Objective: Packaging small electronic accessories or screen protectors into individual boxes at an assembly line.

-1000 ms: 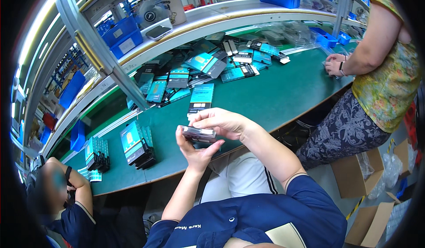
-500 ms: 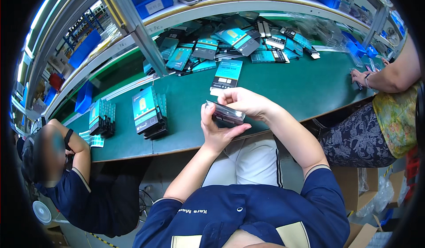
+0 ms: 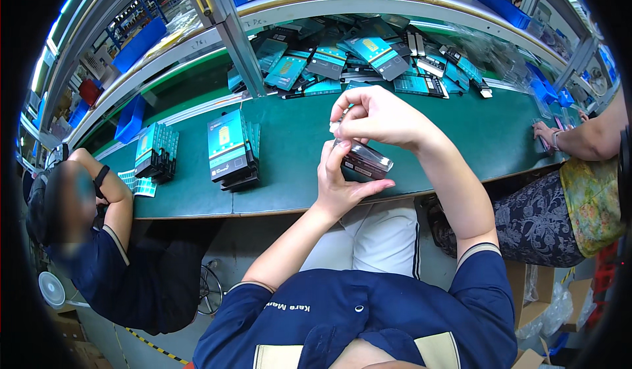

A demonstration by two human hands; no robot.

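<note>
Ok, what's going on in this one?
The person's left hand holds a small dark package over the green table; the right hand is curled at the package's far end, though what it pinches is unclear. Teal-and-black boxes lie heaped at the back, and two stacks stand to the left. Co-workers are on both sides.

I am wearing a navy shirt (image 3: 388,296) with short sleeves (image 3: 487,290), each ending in a cream trim (image 3: 478,250). A navy collar (image 3: 322,344) is lying open at the neck. Two cream panels (image 3: 437,352) are flanking it. Pale lettering (image 3: 291,308) is running across the left chest, a small pale ring (image 3: 359,308) sitting nearer the middle. My white trousers (image 3: 382,242) are carrying dark striping (image 3: 417,240) down the right side
</note>
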